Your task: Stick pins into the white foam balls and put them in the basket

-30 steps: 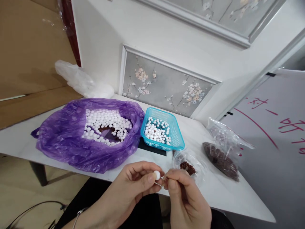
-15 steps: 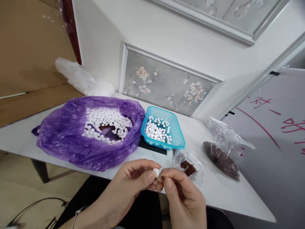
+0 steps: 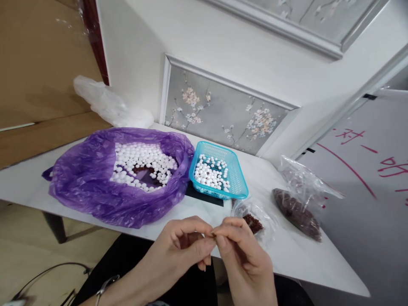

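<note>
My left hand (image 3: 183, 246) and my right hand (image 3: 244, 255) meet fingertip to fingertip at the table's front edge. Both are pinched closed; what lies between the fingertips is too small and hidden to name. Behind them a blue basket (image 3: 240, 180) holds many small white balls (image 3: 208, 176). To the left, an open purple bag (image 3: 105, 199) contains more white balls (image 3: 137, 153) and some dark brown bits. Just beyond my right hand, a clear bag (image 3: 270, 225) holds reddish-brown pieces (image 3: 253, 223).
A clear bag of dark brown material (image 3: 296, 214) lies on the white table (image 3: 331, 267) at the right. A translucent white bag (image 3: 111, 104) is at the back left. Framed floral pictures (image 3: 219, 106) and a whiteboard (image 3: 360, 170) stand behind.
The white ball that showed between my left fingertips is no longer visible. My fingertips have come closer together, and my right hand has shifted slightly.
</note>
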`<state>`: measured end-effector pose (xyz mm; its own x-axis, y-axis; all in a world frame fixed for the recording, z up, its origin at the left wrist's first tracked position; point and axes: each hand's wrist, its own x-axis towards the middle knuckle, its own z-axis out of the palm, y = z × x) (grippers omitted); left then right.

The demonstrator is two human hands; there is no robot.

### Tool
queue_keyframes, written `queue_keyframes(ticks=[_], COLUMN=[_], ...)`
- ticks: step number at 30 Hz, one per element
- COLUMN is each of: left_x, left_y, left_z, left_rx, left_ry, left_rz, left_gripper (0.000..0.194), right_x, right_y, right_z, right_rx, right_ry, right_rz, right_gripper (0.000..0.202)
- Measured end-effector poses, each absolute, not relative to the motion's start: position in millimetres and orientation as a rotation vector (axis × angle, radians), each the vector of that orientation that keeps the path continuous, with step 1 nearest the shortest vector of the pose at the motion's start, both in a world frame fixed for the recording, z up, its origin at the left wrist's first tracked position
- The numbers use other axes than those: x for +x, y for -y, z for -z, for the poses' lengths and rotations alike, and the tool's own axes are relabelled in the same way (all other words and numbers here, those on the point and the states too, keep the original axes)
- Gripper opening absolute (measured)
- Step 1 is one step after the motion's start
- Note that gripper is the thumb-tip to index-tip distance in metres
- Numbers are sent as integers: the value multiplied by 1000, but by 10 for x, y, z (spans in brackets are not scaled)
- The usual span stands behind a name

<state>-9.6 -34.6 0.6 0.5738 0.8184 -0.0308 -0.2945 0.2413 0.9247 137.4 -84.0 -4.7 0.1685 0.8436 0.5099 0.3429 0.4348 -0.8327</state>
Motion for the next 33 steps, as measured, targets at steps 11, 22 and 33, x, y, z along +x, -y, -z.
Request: queue_keyframes(ticks=[11,22,33], left_x=[-107,-100,-116], left_y=[396,330,322], left_z=[-22,92,75], left_rx=[1443,1286,1744], left_ry=[-765,-713,-796], left_rz=[-962,-832,-892], left_gripper=[19,18,23], right_x=[1176,1383,1439], right_y=[919,832,788], right_z=[23,-39,-78], right_rx=[-1318,-1189,-1259], right_ry=[1492,1719,1944], right_rz=[13,-320,-208], right_gripper=[12,25,15])
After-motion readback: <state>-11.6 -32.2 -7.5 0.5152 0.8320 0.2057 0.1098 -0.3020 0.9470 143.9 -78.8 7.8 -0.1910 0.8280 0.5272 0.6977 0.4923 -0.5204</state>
